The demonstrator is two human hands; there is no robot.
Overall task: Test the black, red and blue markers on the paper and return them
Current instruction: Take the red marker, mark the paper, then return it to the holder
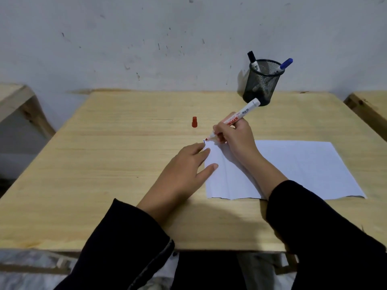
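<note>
**Operator:** Where are we standing in the procedure?

**Checker:** We are testing the red marker [236, 118]. Our right hand [234, 137] is gripping its barrel in a writing hold, fingers closed around it, and the tip is touching the far left corner of the paper [293, 170]. A short dark stroke [204, 141] is already sitting just beside that tip, so we are judging the black test as done.

**Operator:** And the other hand?

**Checker:** Our left hand [186, 166] is lying flat at the left edge of the paper, fingers spread and holding nothing, pinning the sheet to the table [104, 164].

**Operator:** Where are the remaining items?

**Checker:** The red cap [194, 122] is standing beyond the paper's far left corner, apart from it. The mesh pen cup [260, 84] is sitting beyond the paper at the table's back edge, holding the black marker [253, 60] and the blue marker [282, 65], both capped.

**Operator:** What is left?

**Checker:** We are judging the task roughly at its midpoint: finishing the red stroke, recapping, returning red to the cup, then testing and returning blue.
</note>
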